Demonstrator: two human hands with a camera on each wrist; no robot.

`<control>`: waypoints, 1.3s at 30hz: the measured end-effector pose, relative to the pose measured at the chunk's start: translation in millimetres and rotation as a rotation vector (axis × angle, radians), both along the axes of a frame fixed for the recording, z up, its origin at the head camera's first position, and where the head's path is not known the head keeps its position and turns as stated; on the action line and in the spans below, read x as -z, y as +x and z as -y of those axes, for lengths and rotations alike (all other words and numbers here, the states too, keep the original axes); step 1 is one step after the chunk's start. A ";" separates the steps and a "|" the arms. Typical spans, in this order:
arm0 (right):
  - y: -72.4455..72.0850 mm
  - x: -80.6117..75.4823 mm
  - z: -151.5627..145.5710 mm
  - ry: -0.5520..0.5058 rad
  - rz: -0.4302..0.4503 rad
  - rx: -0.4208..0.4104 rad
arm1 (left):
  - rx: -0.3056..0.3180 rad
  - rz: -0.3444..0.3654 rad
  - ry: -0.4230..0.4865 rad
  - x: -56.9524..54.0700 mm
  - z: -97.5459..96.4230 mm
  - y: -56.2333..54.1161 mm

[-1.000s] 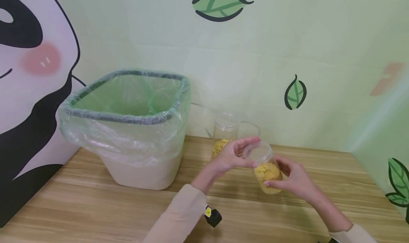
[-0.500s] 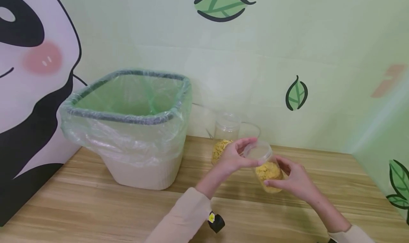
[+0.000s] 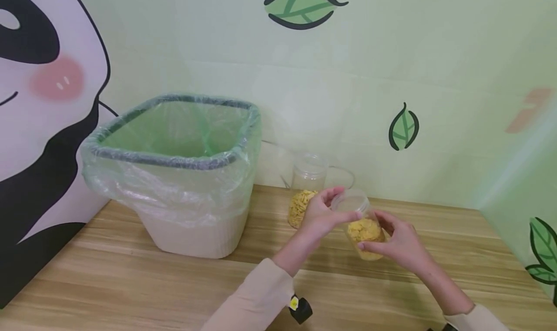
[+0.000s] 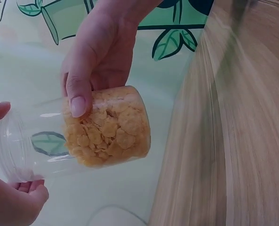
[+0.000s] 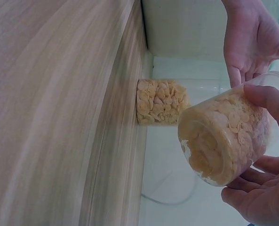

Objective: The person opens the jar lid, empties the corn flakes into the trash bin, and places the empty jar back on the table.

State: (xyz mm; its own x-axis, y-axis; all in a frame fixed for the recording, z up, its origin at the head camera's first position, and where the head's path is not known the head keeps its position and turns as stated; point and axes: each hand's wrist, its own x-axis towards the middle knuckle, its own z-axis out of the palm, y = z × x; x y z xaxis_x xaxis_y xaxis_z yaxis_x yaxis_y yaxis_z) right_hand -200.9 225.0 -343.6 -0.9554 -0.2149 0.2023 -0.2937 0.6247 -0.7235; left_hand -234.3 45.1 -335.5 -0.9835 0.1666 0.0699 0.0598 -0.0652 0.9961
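A clear jar (image 3: 364, 230) partly filled with yellow flakes is held tilted above the table, its lid end leaning left in the head view. My right hand (image 3: 402, 241) grips the jar's body, thumb on the near side and fingers behind. At the top, my left hand (image 3: 319, 212) pinches the clear lid (image 3: 350, 201) between thumb and fingers. The left wrist view shows the flakes (image 4: 108, 129) settled toward the jar's base. Behind my left hand stands a second clear jar (image 3: 300, 205) of similar flakes, upright and partly covered by that hand.
A white bin (image 3: 196, 239) lined with a green plastic bag (image 3: 169, 186) stands on the left of the wooden table (image 3: 130, 292). A pale wall with painted leaves rises behind, and a thin cable (image 3: 344, 170) runs along it near the second jar.
My left hand has turned round the lid, its thumb shifting to the right along the near rim. The right hand keeps its grip, and the jar has moved only slightly.
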 end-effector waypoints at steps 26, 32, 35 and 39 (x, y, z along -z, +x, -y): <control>11.1 -8.3 -5.9 -0.078 0.098 -0.123 | 0.525 -0.170 0.104 -4.2 32.3 -7.3; 11.5 -8.5 -4.7 -0.079 0.090 -0.172 | 0.592 -0.183 0.117 -4.1 34.8 -8.3; 11.4 -7.9 -4.6 -0.081 0.084 -0.181 | 0.588 -0.182 0.114 -4.0 34.4 -8.2; 11.2 -7.1 -5.2 -0.074 0.072 -0.166 | 0.552 -0.178 0.101 -2.8 32.8 -8.0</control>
